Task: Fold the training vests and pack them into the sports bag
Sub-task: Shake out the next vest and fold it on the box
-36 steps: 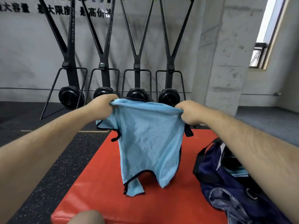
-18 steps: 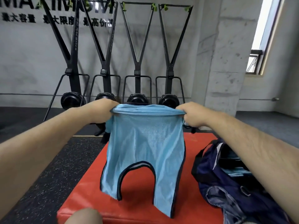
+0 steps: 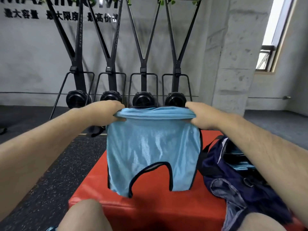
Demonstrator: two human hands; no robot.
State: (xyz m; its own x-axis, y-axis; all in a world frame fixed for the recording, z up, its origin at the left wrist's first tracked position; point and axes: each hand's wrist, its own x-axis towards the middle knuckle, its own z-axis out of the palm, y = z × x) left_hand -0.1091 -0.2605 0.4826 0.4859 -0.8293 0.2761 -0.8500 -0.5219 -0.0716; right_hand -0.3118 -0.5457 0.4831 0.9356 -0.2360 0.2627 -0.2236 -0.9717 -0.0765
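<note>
My left hand (image 3: 106, 112) is curled tight on one top corner of the light blue vest (image 3: 153, 147), mid-frame; my right hand (image 3: 200, 115) clamps the other corner. The vest hangs straight down between both grips, long axis vertical, arched cut-out lowest, over the red mat (image 3: 93, 185). The open sports bag (image 3: 233, 180) lies lower right, nearer my right hand, so I judge packing goes that way.

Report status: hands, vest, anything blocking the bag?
Left hand and right hand each grip the light-blue training vest by its bunched edge. Vest hangs unfolded over the red mat. Navy sports bag open at right, nothing seen blocking.
</note>
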